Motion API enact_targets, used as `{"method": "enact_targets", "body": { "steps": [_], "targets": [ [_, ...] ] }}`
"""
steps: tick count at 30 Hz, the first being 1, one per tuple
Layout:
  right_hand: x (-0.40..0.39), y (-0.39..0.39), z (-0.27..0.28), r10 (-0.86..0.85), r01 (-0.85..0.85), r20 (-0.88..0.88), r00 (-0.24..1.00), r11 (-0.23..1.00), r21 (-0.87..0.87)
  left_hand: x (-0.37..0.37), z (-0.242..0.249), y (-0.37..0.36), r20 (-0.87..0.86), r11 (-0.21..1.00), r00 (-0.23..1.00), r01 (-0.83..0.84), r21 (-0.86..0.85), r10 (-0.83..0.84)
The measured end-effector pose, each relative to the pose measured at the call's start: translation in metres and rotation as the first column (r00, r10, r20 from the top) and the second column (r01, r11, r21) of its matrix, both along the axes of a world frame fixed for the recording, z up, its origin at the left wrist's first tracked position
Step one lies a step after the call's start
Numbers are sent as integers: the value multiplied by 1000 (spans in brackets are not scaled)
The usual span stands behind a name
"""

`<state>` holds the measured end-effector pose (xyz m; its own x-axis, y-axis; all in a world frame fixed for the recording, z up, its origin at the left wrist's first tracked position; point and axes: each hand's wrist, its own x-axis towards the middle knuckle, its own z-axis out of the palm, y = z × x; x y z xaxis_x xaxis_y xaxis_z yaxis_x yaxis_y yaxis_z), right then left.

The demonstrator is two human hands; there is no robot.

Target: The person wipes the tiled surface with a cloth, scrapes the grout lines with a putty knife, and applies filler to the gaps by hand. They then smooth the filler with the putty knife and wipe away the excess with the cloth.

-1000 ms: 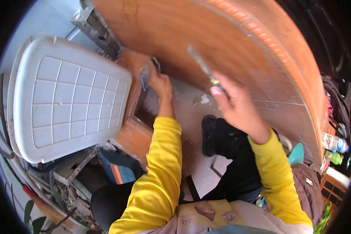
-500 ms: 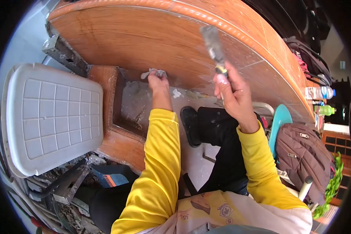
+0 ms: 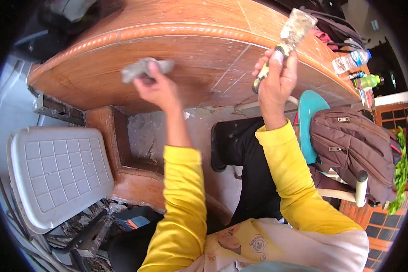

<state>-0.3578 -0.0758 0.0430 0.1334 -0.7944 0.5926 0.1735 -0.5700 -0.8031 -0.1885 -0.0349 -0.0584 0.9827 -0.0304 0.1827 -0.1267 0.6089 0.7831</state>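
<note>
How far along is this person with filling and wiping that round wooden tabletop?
Pale filler streaks already line the joints of the tabletop. In hand: the left hand presses a grey rag to the wood, and the right hand holds a putty knife raised off it. White smears across the surface look unwiped, so cleaning seems left.

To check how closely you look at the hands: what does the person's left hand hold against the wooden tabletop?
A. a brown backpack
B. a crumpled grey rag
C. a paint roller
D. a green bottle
B: the left hand grips a crumpled grey rag pressed to the edge of the wooden tabletop, while the right hand holds a putty knife.
</note>
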Motion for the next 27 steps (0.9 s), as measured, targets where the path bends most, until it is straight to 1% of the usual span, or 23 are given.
{"method": "enact_targets", "body": {
  "steps": [1, 3, 4, 5, 6, 7, 8, 9, 12, 13, 14, 16, 18, 20, 22, 23, 24, 25, 26, 27],
  "targets": [
    [-2, 0, 4, -15, 15, -30, 999, 1000, -16, -2, -2, -4, 41, 999, 999, -21, 36, 20],
    [-4, 0, 12, -9, 9, 12, 1000, 1000, -16, -1, -10, -12, 127, 991, 989, -94, 98, 82],
    [-5, 0, 15, -3, 3, 32, 999, 1000, -20, -21, -19, -25, 148, 992, 985, -105, 75, 94],
    [-5, 1, 18, -29, 29, 33, 999, 1000, -6, -47, -27, -33, 269, 928, 956, -199, 316, 114],
    [-8, 0, 16, -25, 25, 26, 999, 1000, 10, -76, -32, -44, 280, 928, 959, -142, 344, 43],
    [-12, -3, 11, -23, 22, 24, 999, 999, 26, -103, -46, -47, 383, 857, 919, -123, 500, -92],
    [-15, -5, 7, -22, 21, 22, 1000, 999, 41, -124, -64, -55, 414, 865, 884, -23, 501, -216],
    [-17, -4, 6, -64, 64, 6, 998, 995, 80, -141, -72, -56, 401, 871, 864, 83, 483, -304],
    [-34, -11, -2, -99, 97, 1, 995, 982, 164, -141, -63, -57, 278, 831, 887, 180, 526, -368],
    [-38, -14, -2, -103, 95, 32, 994, 976, 194, -132, -47, -57, 339, 830, 887, 81, 553, -312],
    [-41, -19, -3, -120, 114, 18, 993, 976, 188, -116, -31, -57, 485, 866, 844, -53, 498, -228],
    [-38, -20, 8, -124, 107, 71, 990, 971, 214, -75, 13, -47, 728, 903, 683, -278, 328, -55],
    [-36, -15, 21, -94, 67, 102, 990, 967, 247, -37, 40, -35, 731, 867, 681, -391, 310, 46],
    [-33, -13, 19, -54, 19, 131, 990, 968, 250, 3, 36, -35, 578, 911, 787, -376, 171, 216],
    [-33, -6, 14, -9, -14, 89, 996, 967, 255, 4, 45, -43, 521, 874, 778, -472, 116, 351],
    [-37, -5, 13, 43, -63, 75, 996, 959, 277, 4, 48, -45, 485, 847, 767, -523, 93, 420],
    [-39, -5, 13, 24, -48, 90, 996, 962, 268, -9, 57, -43, 658, 853, 695, -500, 152, 290],
    [-38, -6, 14, 8, -35, 105, 994, 965, 259, -31, 68, -42, 794, 846, 592, -488, 214, 140],
    [-37, -5, 14, -3, -27, 118, 993, 968, 251, -50, 71, -46, 899, 834, 437, -507, 218, 31],
    [-35, -8, 13, -19, -14, 138, 990, 972, 233, -66, 65, -56, 911, 834, 369, -433, 344, -184]
  ]
}}
